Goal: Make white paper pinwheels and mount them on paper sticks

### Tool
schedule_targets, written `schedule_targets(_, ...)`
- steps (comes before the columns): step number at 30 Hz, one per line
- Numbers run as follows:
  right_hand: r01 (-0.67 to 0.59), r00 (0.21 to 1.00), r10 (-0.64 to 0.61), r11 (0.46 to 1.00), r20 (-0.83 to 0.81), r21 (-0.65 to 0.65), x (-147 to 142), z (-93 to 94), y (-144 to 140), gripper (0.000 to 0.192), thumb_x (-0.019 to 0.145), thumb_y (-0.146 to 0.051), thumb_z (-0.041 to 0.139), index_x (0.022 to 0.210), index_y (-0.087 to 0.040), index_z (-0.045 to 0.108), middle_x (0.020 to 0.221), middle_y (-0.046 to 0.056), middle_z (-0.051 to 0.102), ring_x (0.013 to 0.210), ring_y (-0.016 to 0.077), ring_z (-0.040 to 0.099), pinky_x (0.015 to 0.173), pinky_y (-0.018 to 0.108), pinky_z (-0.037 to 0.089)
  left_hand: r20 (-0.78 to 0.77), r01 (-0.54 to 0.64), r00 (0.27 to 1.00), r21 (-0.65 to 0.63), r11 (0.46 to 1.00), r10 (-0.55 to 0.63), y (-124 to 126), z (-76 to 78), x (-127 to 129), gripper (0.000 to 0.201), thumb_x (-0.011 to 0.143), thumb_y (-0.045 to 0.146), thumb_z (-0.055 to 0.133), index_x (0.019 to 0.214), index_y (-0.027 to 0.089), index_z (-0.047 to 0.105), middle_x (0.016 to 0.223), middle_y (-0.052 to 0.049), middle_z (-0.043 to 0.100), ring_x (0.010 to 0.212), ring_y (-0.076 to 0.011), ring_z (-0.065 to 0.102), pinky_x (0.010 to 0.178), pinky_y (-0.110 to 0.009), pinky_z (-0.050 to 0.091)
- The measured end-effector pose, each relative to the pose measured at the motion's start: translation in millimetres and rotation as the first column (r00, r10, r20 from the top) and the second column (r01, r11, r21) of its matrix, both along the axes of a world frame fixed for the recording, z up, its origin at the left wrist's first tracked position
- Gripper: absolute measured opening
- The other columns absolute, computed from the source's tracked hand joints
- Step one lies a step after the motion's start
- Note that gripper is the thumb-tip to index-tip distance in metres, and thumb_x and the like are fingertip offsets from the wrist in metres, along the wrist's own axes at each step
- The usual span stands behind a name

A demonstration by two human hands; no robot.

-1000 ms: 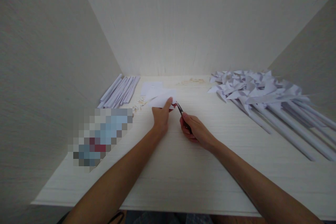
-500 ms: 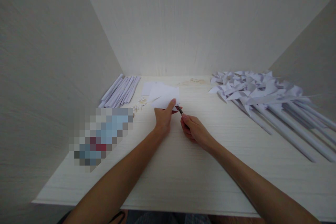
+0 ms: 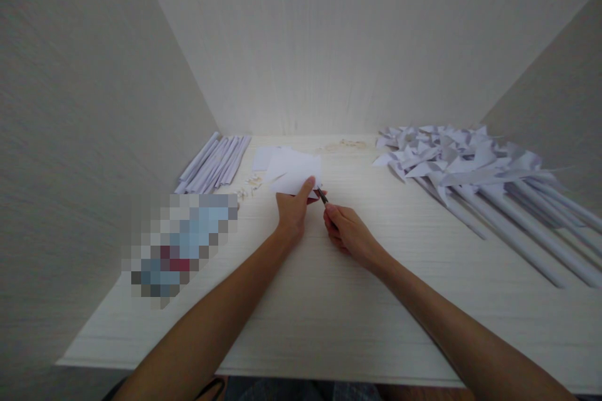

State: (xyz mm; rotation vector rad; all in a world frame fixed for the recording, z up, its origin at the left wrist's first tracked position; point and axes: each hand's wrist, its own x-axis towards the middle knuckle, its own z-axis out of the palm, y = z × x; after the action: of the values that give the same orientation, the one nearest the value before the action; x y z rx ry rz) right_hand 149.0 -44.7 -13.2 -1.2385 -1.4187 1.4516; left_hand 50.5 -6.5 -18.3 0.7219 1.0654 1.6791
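Note:
My left hand [image 3: 294, 213] is closed on a sheet of white paper [image 3: 294, 172], thumb on top and fingertips showing beneath its near right corner. Long cuts or creases run across the sheet. A slim dark tool with a metal tip [image 3: 322, 195] sits in my right hand [image 3: 345, 229], which is closed around it. Its tip meets the corner of the paper by my left fingers; my palm hides the rest, so its kind is unclear. Behind the held sheet, more white paper [image 3: 261, 158] lies on the table.
Rolled paper tubes [image 3: 214, 164] lie at the back left, with small pale scraps [image 3: 251, 185] beside them. A pixelated patch [image 3: 188, 244] covers something nearer on the left. White paper pinwheels [image 3: 451, 156] on paper sticks are piled at right. Walls enclose the table [image 3: 357, 332] on three sides.
Both hands, the paper and the tool hold almost the same position. Only the camera view has shifted very slightly.

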Motion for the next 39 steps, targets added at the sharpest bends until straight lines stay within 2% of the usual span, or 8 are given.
schedule_targets(14, 0.008, 0.999, -0.012, 0.997, 0.041, 0.082, -0.1, -2.9, -0.2, 0.036, 0.081, -0.042, 0.035, 0.052, -0.021, 0.034, 0.039, -0.008, 0.027, 0.033, 0.0059, 0.023, 0.036, 0.022, 0.015, 0.01, 0.004, 1.0, -0.017, 1.0, -0.003, -1.0, 1.7, 0.6, 0.024, 0.055, 0.026, 0.07, 0.071, 0.013, 0.059, 0.063, -0.001, 0.063, 0.048, -0.0128, 0.06, 0.05, -0.026, 0.049)
schedule_targets(26, -0.008, 0.999, 0.004, 0.996, 0.048, 0.09, 0.1, -3.1, 0.0, 0.036, 0.08, -0.042, 0.035, 0.052, -0.021, 0.033, 0.041, -0.008, 0.027, 0.033, 0.0054, 0.023, 0.035, 0.022, 0.015, 0.011, -0.003, 1.0, -0.013, 1.0, 0.003, 0.4, 1.8, -1.2, 0.025, 0.055, 0.027, 0.07, 0.073, 0.013, 0.059, 0.063, 0.0, 0.063, 0.048, -0.0113, 0.058, 0.052, -0.026, 0.049)
schedule_targets(33, -0.005, 0.992, 0.007, 1.0, -0.13, 0.017, 0.7, -3.3, -1.8, 0.035, 0.078, -0.048, 0.039, 0.058, -0.02, 0.04, 0.038, -0.011, 0.026, 0.029, 0.0035, 0.021, 0.029, 0.018, 0.015, 0.047, -0.016, 0.999, -0.03, 0.999, 0.017, 1.6, 2.8, -3.8, 0.021, 0.055, 0.027, 0.069, 0.066, 0.012, 0.059, 0.058, 0.001, 0.062, 0.047, -0.0095, 0.057, 0.049, -0.021, 0.046)
schedule_targets(39, 0.026, 0.968, -0.03, 1.0, -0.248, -0.017, 3.3, -3.5, -0.9, 0.017, 0.072, -0.032, 0.053, 0.065, -0.019, 0.046, 0.036, -0.012, 0.03, 0.027, 0.0026, 0.022, 0.026, 0.016, 0.014, 0.017, 0.046, 0.999, -0.031, 0.998, -0.045, -1.5, 3.0, -4.1, 0.019, 0.056, 0.027, 0.069, 0.064, 0.012, 0.06, 0.059, 0.0, 0.062, 0.045, -0.0091, 0.056, 0.047, -0.021, 0.044)
